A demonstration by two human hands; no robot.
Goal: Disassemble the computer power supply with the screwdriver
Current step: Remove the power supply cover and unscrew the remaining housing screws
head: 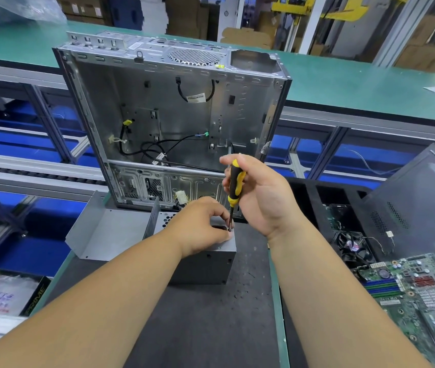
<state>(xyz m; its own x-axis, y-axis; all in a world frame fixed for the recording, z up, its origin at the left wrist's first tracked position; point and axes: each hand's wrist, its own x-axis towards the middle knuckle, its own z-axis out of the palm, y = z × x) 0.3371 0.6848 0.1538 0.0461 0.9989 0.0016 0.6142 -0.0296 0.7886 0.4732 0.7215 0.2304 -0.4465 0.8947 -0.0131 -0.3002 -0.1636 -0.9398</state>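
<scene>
open mat [211, 328] before power supply [205, 264], computer case [168, 115] blocking behind

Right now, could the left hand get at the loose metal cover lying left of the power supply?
Probably yes. The metal cover lies open beside the power supply, nothing across it, but the left hand must first leave the screw area.

From my feed I can read very little. On the black box [37, 297] at the lower left edge, yellowish letters running up its side look like "PRIME". The clear bag [1, 294] lying in that box carries blue and red print, too blurred for me to make out. A white label [196, 98] hangs on a black cable inside the open computer case [168, 112], and its print is too small to read.
</scene>
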